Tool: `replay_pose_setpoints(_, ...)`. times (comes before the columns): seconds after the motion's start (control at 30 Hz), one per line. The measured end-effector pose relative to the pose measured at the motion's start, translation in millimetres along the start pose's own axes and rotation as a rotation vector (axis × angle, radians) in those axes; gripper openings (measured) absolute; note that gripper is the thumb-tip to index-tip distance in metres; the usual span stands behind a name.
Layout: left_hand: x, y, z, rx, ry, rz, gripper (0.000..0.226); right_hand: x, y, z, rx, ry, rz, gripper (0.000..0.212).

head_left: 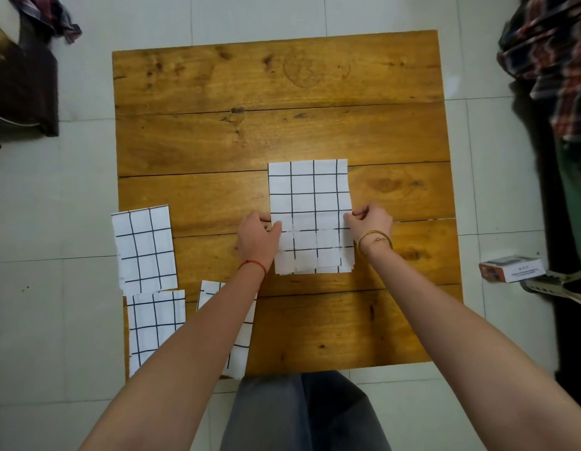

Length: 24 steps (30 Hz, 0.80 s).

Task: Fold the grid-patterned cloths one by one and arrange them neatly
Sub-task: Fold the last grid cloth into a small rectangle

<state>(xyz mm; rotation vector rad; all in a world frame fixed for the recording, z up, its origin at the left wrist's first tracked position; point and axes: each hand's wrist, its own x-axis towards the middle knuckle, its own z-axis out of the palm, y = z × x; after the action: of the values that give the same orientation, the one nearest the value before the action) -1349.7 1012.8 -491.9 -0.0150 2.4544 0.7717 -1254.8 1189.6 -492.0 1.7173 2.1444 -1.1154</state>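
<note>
Head view: white black-gridded cloth [310, 203] lies flat at centre of the wooden table [250, 92], long side running away from the person, near edge layered and slightly uneven. Left hand [256, 237] pinches its left edge; right hand [370, 221] pinches its right edge. Three folded cloths [144, 249] lie at the table's near-left corner

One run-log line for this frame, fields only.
left hand: pinches cloth's left edge | right hand: pinches right edge | cloth: flat mid-table, mid-fold | three folded cloths: table's left side
</note>
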Motion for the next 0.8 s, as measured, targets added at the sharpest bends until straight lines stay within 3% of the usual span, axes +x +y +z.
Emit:
replay_pose_setpoints(0.2,2,7,-4,-0.191,-0.018,-0.071,0.022,-3,-8,3,0.133,-0.029,-0.015,0.007)
replay_pose_setpoints(0.33,5,2,-18,-0.305,-0.146,-0.092,0.037,-6,-8,-2,0.278,-0.059,-0.027,0.007)
replay_pose_setpoints(0.43,5,2,-28,-0.357,-0.225,-0.126,0.044,-6,-8,-4,0.446,-0.138,0.075,0.014)
replay_pose_setpoints(0.57,1,8,-40,-0.448,-0.265,-0.159,0.024,-9,-10,-10,0.657,-0.251,0.149,0.019)
replay_pose_setpoints(0.67,-4,11,-50,-0.545,-0.298,-0.149,0.009,-16,-9,-17,0.637,-0.275,0.071,0.03)
replay_pose_setpoints(0.8,-16,11,-66,-0.471,-0.251,-0.003,0.02,-27,-7,-30,0.581,-0.313,-0.122,0.042)
